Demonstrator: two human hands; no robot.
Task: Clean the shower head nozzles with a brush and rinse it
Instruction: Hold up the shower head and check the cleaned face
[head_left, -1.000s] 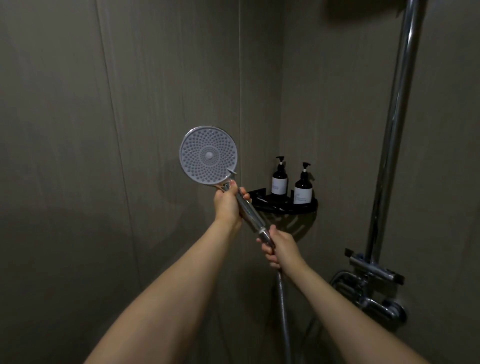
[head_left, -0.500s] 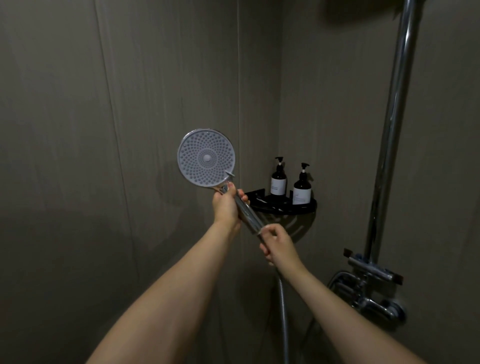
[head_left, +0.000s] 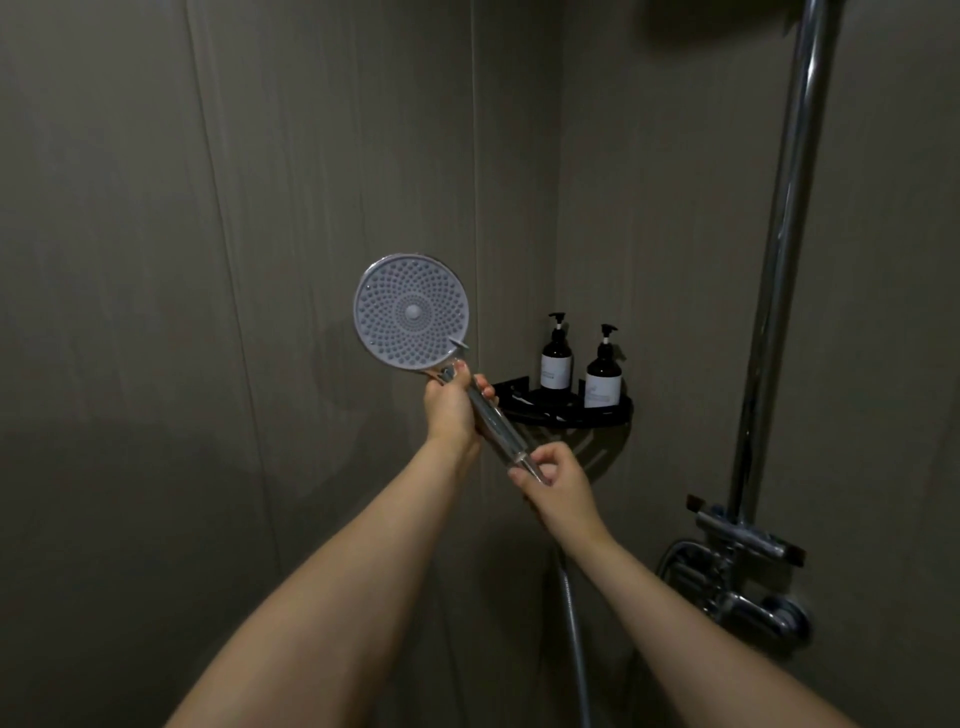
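Observation:
A round shower head (head_left: 411, 313) with a grey nozzle face points toward me, held up in front of the corner of the shower. My left hand (head_left: 451, 411) grips the upper part of its clear handle (head_left: 496, 426), just under the head. My right hand (head_left: 555, 480) pinches the lower end of the handle, where the metal hose (head_left: 575, 639) joins it and hangs down. No brush is in view.
A black corner shelf (head_left: 566, 413) holds two dark pump bottles (head_left: 557, 358) just right of the hands. A chrome riser pipe (head_left: 784, 249) runs up the right wall above the mixer tap (head_left: 737, 582). Grey wall panels stand on both sides.
The right hand has loosened from a full grip on the handle's lower end to a fingertip pinch there. The shower head has dropped slightly; the left hand keeps its hold.

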